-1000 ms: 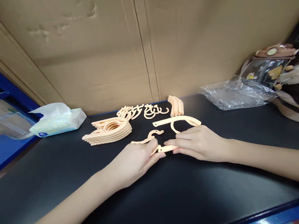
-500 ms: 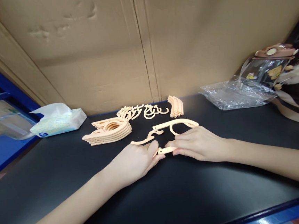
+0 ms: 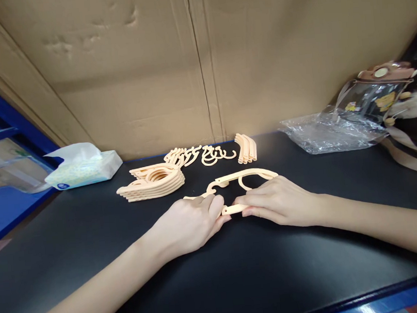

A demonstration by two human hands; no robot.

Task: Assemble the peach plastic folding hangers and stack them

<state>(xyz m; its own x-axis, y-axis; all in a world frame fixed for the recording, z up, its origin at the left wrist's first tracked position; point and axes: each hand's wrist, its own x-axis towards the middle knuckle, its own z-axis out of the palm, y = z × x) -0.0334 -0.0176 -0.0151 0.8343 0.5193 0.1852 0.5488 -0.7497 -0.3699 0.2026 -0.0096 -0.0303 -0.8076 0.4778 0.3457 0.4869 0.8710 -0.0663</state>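
Honestly, trouble could be caused by a crooked push: taking the gap between the hands as clock centre, a cream plastic part (image 3: pixel 220 213) is pinched in the left hand (image 3: pixel 192 225), right against a holed hanger strip (image 3: pixel 234 209), which is gripped by the right hand's (image 3: pixel 283 201) thumb and fingers. If unevenly pressed, the thin plastic could be bent or let slip. The curved hanger arm (image 3: pixel 244 174) at 12 o'clock might get snagged on the hook (image 3: pixel 210 189) at 11, since their ends are overlapped; actual contact can't be confirmed. Whatever's squeezed on the left is mostly covered, any link under the right palm is hidden, both forearms are cut off, and the loose hooks (image 3: pixel 212 155) farther out at 12 are too jumbled to be counted.
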